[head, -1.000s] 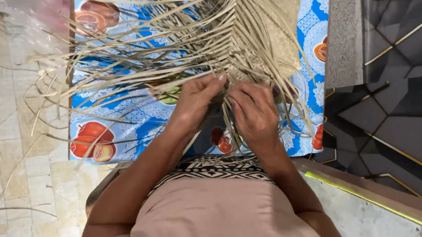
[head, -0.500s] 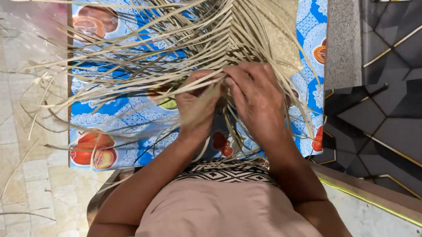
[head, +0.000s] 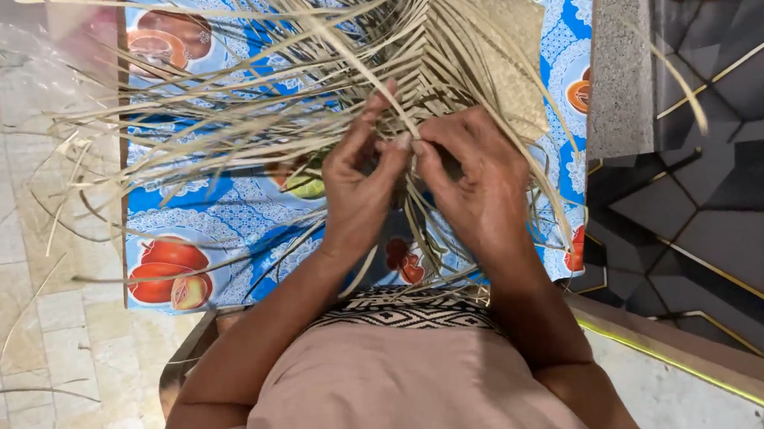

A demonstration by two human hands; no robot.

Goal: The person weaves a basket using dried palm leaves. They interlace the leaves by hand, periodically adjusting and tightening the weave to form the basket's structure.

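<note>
Left hand (head: 357,176) and right hand (head: 478,181) met at the edge of a half-woven palm-leaf mat (head: 478,51), fingertips nearly touching. Left fingers were narrow, pinching a dry leaf strip (head: 349,60) that ran up and left; right fingers curled tight on the strands beneath, exact grip hidden. Mat lay above the hands on a blue fruit-print cloth (head: 212,222), loose strips fanning left over it. Tiled floor (head: 20,293) to the left, grey concrete block (head: 622,63) to the right.

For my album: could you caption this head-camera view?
Left hand and right hand pinch dry leaf strips of a half-woven mat over a fruit-patterned blue cloth.
</note>
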